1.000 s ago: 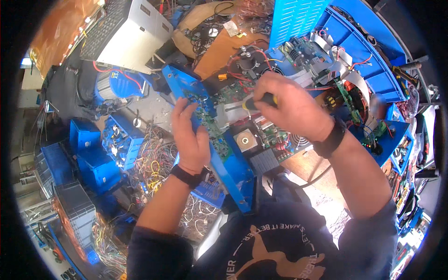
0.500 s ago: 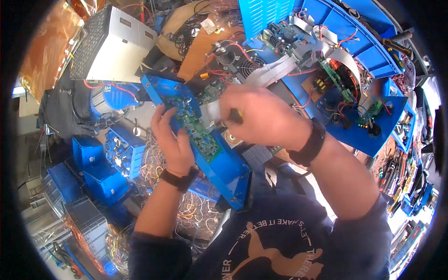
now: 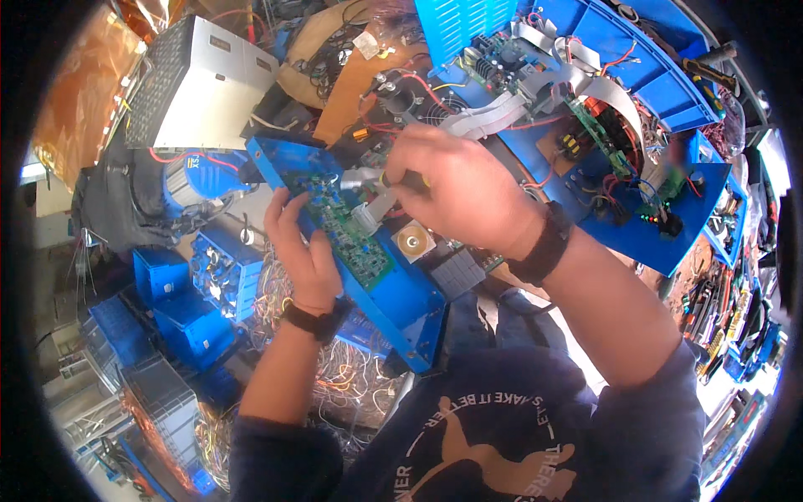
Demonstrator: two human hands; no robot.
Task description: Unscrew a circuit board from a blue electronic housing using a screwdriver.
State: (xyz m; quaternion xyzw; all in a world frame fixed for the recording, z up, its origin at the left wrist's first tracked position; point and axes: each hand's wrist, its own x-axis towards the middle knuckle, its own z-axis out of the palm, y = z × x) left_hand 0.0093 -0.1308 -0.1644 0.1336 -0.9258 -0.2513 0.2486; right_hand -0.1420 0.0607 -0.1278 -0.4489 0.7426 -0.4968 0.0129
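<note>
A long blue metal panel (image 3: 416,311) with raised edges stands tilted before me, a green circuit board (image 3: 368,266) fixed on its inner face. My left hand (image 3: 303,259) grips the panel's left edge, its fingertips curled over the rim beside the board. My right hand (image 3: 468,191) is closed round a tool with a black-and-yellow handle (image 3: 411,182); its working end is hard to make out. Just below the fist, a grey ribbon cable (image 3: 368,216) reaches the board. The right fingers hide part of that cable and the equipment behind.
Right of the panel lies a round gold-coloured part (image 3: 413,242) near a grey finned block (image 3: 458,274). An opened blue chassis (image 3: 577,159) with boards and wires spreads at the right. A white-fronted cabinet (image 3: 219,88) stands far left; blue bins (image 3: 194,330) and tangled wires (image 3: 355,381) lie lower left.
My right hand has shifted slightly left and up, uncovering more of the round gold-coloured part and the ribbon cable. The panel and my left hand have moved slightly left.
</note>
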